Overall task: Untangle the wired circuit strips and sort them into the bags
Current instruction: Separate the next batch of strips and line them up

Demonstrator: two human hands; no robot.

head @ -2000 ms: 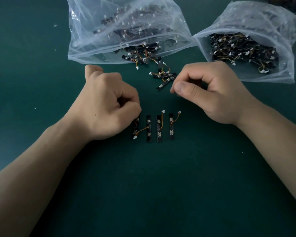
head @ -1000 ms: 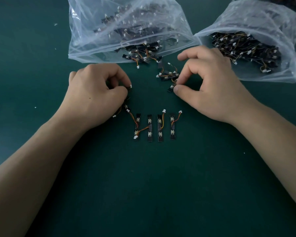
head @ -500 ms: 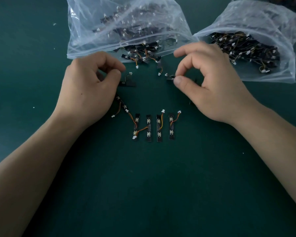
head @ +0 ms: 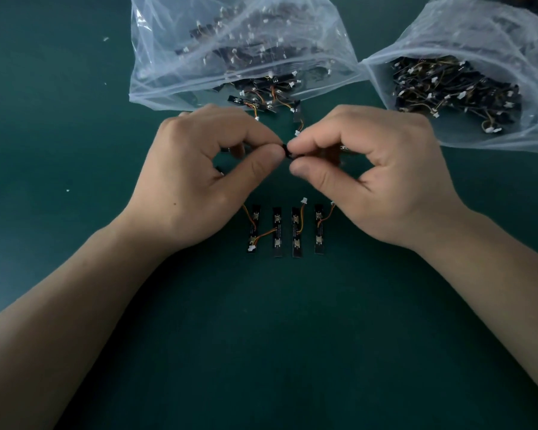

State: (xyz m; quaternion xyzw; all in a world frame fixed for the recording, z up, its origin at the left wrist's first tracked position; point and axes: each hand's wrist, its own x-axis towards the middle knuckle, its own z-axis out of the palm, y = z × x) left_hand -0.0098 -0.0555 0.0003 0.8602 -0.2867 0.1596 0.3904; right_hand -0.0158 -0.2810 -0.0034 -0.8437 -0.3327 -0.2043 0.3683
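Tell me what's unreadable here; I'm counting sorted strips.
Head view:
Pinched piece: left hand and right hand cover nearly all of it.
Left bag: cloudy plastic blurs its strips; top edge cuts it.
Right bag: tangled strips too small to count.
Strip row: hands hide outer wire ends.

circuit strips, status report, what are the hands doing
Left hand and right hand both pinch one dark strip between them. Four strips in a row below. Loose strips spill at left bag mouth; right bag clear of hands.
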